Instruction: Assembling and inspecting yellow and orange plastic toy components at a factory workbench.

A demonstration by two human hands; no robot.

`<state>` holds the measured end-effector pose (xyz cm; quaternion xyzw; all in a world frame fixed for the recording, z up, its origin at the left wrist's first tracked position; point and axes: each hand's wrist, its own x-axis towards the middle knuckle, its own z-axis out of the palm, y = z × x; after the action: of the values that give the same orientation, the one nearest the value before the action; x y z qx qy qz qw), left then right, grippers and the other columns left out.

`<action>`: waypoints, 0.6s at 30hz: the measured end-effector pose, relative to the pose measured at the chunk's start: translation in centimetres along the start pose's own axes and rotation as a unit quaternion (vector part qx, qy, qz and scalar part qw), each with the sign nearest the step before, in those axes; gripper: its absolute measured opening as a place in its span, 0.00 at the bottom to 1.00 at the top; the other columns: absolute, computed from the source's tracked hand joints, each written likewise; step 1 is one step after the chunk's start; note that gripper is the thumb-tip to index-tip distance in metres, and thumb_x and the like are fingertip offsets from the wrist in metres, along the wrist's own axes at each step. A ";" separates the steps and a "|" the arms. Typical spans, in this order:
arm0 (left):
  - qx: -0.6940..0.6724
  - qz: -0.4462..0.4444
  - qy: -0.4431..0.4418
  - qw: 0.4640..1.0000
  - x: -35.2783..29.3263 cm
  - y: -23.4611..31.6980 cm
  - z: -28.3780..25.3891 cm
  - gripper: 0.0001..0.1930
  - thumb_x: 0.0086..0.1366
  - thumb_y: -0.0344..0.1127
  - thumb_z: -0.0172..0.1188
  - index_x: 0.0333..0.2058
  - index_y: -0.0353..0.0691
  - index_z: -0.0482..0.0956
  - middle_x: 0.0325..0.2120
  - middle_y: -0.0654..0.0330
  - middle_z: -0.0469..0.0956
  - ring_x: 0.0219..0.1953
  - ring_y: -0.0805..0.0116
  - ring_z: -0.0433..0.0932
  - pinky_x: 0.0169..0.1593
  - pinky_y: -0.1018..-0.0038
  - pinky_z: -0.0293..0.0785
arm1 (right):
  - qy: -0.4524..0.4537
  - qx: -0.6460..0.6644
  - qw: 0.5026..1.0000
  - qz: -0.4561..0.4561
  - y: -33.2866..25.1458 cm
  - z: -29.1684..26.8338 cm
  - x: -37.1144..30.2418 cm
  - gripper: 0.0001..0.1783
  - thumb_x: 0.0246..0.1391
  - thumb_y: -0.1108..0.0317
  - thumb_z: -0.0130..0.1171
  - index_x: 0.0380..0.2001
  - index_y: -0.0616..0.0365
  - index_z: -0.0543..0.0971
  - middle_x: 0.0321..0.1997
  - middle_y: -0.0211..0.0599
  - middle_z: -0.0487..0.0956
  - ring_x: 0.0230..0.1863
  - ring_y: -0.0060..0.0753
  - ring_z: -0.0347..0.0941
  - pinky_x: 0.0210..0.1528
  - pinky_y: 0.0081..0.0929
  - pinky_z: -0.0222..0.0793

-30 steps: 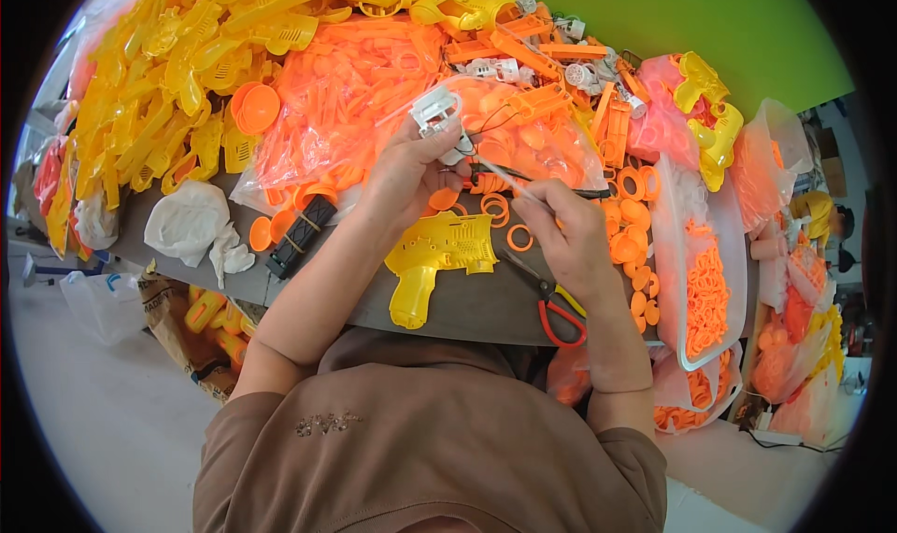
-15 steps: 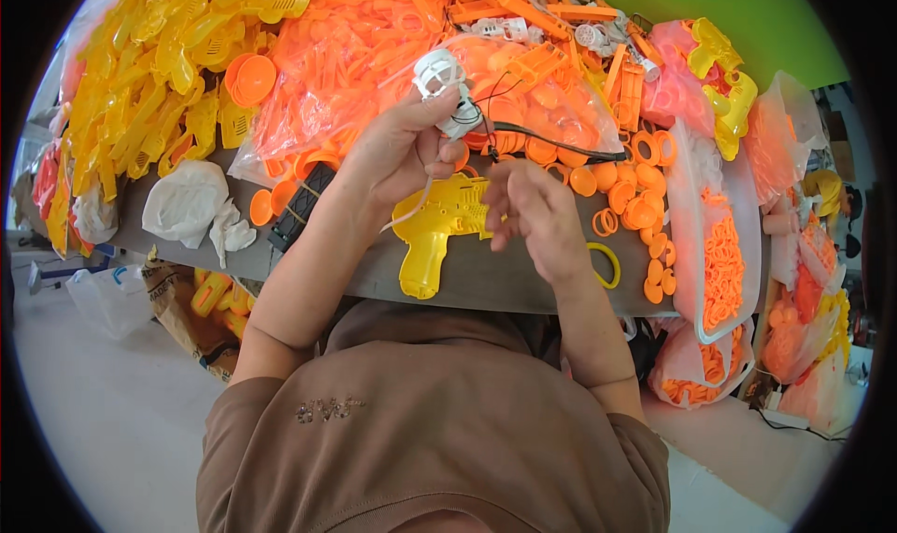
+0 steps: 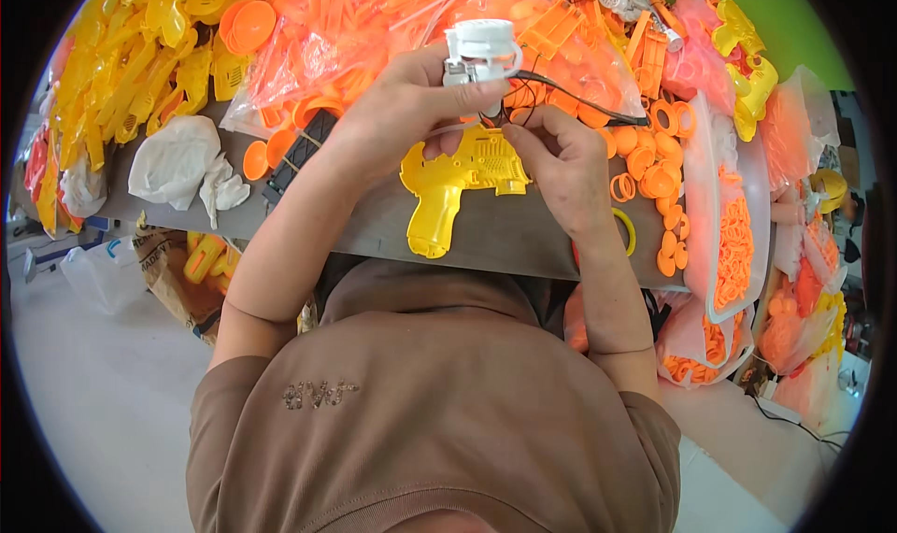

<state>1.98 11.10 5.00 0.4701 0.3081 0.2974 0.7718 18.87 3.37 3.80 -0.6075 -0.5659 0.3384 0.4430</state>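
My left hand (image 3: 397,113) grips a white plastic part (image 3: 481,49) with a round, slotted top, thumb laid across its lower side. Thin dark wires (image 3: 534,86) run from the part toward the right. My right hand (image 3: 568,164) is just below them, thumb and forefinger pinched on the wires beside the white part; the pinch itself is partly hidden. On the table under both hands lies a yellow toy-gun shell half (image 3: 435,211), its grip pointing toward me and its ribbed inside facing up.
Yellow shells (image 3: 140,56) are heaped at the left, bagged orange parts (image 3: 336,47) at the back. Orange caps (image 3: 659,178) lie right of my hand, beside a clear bin (image 3: 699,253) of small orange rings. A crumpled white bag (image 3: 177,164) and a black slotted piece (image 3: 304,155) are left.
The white part has been turned more upright in my left hand and shifted right. My right hand has gone from loose, moving fingers to a pinch at the wires. The view has shifted slightly.
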 end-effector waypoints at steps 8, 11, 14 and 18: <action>0.144 0.015 0.049 0.988 -1.4 -3.9 -0.1 0.19 0.56 0.43 0.65 0.40 0.35 0.76 0.17 0.68 0.70 0.15 0.83 0.65 0.17 0.82 0.58 | -0.017 0.070 0.985 0.159 1.5 2.1 -3.1 0.05 0.52 0.73 0.57 0.26 0.63 0.73 0.17 0.25 0.71 0.14 0.12 0.61 0.16 0.13 0.55; 0.104 0.022 0.071 0.992 -2.1 -4.9 0.2 0.16 0.59 0.40 0.62 0.41 0.35 0.75 0.19 0.67 0.72 0.17 0.83 0.67 0.20 0.82 0.61 | 0.043 0.029 0.992 0.115 3.1 3.5 -4.0 0.05 0.52 0.73 0.57 0.26 0.62 0.73 0.17 0.25 0.71 0.15 0.12 0.61 0.16 0.13 0.56; 0.115 0.028 0.094 0.988 -2.4 -5.4 0.9 0.17 0.59 0.40 0.62 0.41 0.34 0.74 0.20 0.66 0.72 0.17 0.82 0.67 0.20 0.82 0.63 | 0.098 0.044 0.990 0.089 4.0 4.4 -4.5 0.05 0.52 0.73 0.57 0.25 0.62 0.73 0.18 0.25 0.71 0.16 0.12 0.62 0.17 0.13 0.56; 0.113 0.028 0.083 0.990 -2.4 -5.1 0.7 0.17 0.58 0.40 0.63 0.41 0.34 0.74 0.21 0.65 0.73 0.18 0.82 0.68 0.21 0.82 0.65 | 0.134 0.032 0.989 0.054 4.5 5.1 -5.0 0.06 0.52 0.73 0.57 0.25 0.62 0.73 0.19 0.25 0.71 0.19 0.12 0.63 0.20 0.14 0.58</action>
<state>1.84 6.92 1.09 0.5363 0.3895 0.3198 0.6770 15.30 -0.63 -2.70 -0.6625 -0.4561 0.2953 0.5156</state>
